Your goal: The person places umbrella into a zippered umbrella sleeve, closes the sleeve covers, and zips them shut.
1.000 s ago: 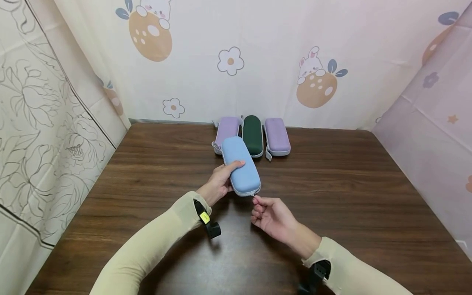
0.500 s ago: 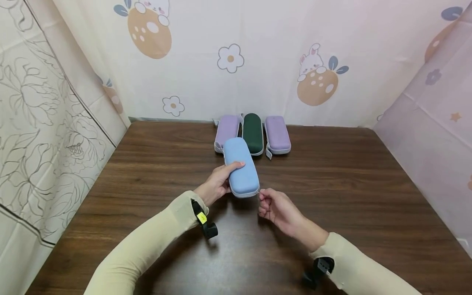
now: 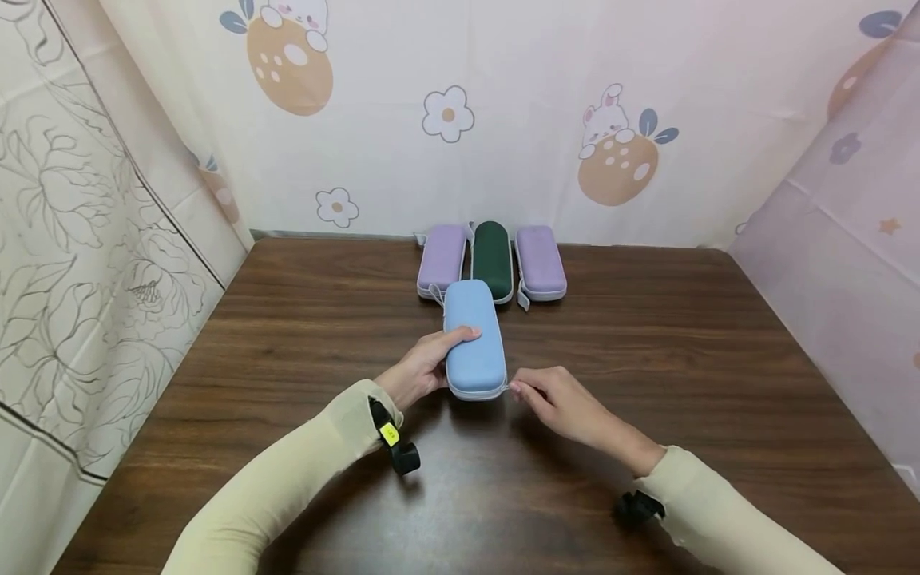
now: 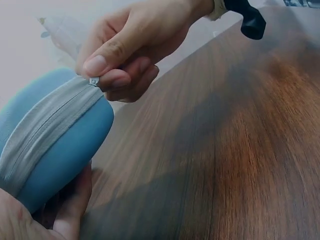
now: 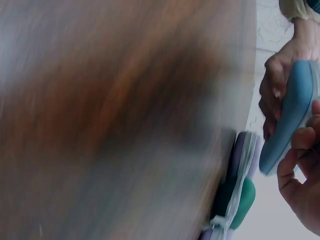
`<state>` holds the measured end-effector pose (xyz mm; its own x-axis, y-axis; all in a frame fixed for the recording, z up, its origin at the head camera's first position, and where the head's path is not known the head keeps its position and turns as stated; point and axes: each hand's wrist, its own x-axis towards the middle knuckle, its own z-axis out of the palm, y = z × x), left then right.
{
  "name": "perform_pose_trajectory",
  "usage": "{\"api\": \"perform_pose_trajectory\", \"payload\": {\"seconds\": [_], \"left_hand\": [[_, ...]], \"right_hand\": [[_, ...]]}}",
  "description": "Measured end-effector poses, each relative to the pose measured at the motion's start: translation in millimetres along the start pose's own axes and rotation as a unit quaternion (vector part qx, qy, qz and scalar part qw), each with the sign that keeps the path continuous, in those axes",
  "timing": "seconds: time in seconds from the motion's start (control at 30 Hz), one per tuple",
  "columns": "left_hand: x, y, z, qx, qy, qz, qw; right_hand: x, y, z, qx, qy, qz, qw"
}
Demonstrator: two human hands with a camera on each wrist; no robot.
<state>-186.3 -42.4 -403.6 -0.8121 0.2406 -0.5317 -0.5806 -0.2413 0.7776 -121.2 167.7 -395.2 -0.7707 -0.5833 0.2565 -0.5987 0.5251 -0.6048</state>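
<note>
A light blue zippered case [image 3: 474, 343] with a pale zipper band is held above the table by my left hand [image 3: 424, 366], thumb on top and fingers underneath. At the case's near right corner, my right hand [image 3: 561, 399] pinches the small zipper pull [image 4: 94, 81] between thumb and forefinger. In the left wrist view the zipper band [image 4: 47, 122] looks closed along the side that shows. The right wrist view has the left hand [image 5: 277, 82] gripping the blue case [image 5: 290, 120] from its other side.
Behind the blue case, a purple case [image 3: 442, 254], a dark green case [image 3: 492, 259] and another purple case [image 3: 541, 263] lie in a row on the brown wooden table [image 3: 690, 335]. A patterned curtain [image 3: 517, 120] hangs along the table's back edge.
The blue case has come slightly nearer and turned a little straighter. My right hand, still at the zipper pull, has moved from the near end round to the right corner, its back turning upward.
</note>
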Motion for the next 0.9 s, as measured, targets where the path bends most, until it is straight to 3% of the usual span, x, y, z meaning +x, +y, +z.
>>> {"api": "perform_pose_trajectory", "payload": {"seconds": [0.3, 0.6, 0.9], "left_hand": [[-7.2, -2.8, 0.0, 0.017, -0.015, 0.003, 0.9997], [-15.4, -8.2, 1.2, 0.024, -0.033, 0.001, 0.9992], [-19.5, -7.3, 1.3, 0.019, -0.028, 0.004, 0.9994]], "right_hand": [[6, 16, -5, -0.071, 0.040, -0.023, 0.996], [23, 30, -4, -0.063, 0.076, -0.006, 0.995], [42, 37, -3, -0.082, 0.124, 0.011, 0.989]]}}
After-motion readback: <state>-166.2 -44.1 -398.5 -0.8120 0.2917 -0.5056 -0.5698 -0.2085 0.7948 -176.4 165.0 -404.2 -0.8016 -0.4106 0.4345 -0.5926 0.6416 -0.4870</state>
